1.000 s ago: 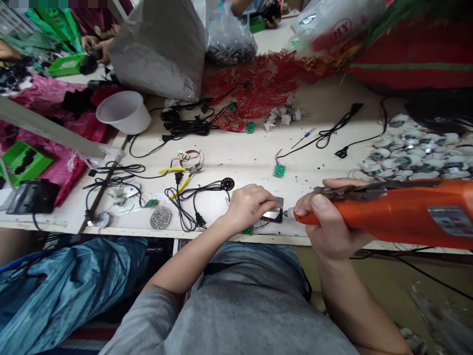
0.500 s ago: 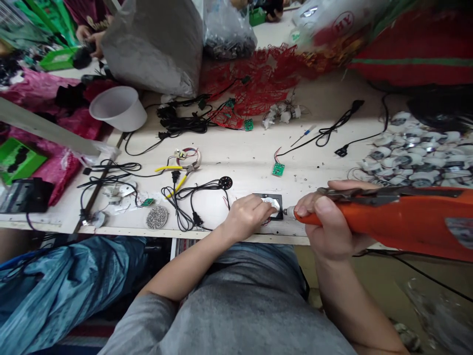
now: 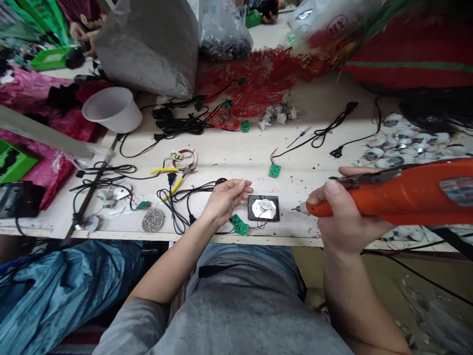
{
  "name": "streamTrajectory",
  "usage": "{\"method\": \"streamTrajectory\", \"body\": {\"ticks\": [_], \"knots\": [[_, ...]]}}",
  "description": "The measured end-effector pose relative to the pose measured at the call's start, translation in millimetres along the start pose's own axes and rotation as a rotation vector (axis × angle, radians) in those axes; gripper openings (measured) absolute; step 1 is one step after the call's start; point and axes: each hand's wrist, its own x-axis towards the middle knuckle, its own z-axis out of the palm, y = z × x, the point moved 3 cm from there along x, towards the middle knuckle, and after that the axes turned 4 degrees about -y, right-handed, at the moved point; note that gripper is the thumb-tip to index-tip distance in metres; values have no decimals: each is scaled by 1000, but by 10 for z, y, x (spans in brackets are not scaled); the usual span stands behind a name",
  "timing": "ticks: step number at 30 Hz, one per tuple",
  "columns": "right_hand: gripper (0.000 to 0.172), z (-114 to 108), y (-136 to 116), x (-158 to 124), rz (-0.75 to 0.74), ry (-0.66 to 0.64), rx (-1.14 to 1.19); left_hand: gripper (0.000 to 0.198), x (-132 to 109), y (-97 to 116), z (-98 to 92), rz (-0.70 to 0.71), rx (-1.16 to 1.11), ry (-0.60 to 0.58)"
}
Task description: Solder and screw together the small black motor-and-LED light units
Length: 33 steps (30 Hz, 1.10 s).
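The right hand has a closed grip on an orange electric screwdriver, near a black square plate. The left hand lies open and empty beside the plate. Farther along the bench, a clear plastic bag holds dark parts.

My left hand lies open and empty, palm apparently turned up, fingers loosely curled, forearm reaching in low. My right hand is closed in a firm grip — thumb on top, fingers wrapped around.
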Motion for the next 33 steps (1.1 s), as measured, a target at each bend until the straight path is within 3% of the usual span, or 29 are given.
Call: {"method": "streamTrajectory", "body": {"ticks": [2, 4, 9, 14, 19, 23, 30, 33], "knots": [[25, 4, 14, 23, 2, 13, 7, 10, 13, -36, 8, -86, -42, -42], [25, 10, 26, 25, 6, 8, 11, 22, 5, -48, 13, -67, 25, -84], [23, 42, 35, -18, 11, -29, 40, 40, -45, -7, 97, 258, 705, -220], [21, 66, 34, -74, 40, -37, 24, 48, -58, -60, 233, 340, 1097, -332], [20, 72, -2, -107, -3, -85, 21, 31, -65, -102, 250, 346, 1178, -279], [21, 78, -6, -111, -8, -122, 41, 28, -85, -113, 256, 344, 1194, -284], [21, 87, 4, -126, 16, -112, 24, 59, -124, -126, 337, 321, 1361, -231], [21, 89, 3, -125, 11, -107, 36, 54, -116, -146, 359, 266, 1394, -217]]}}
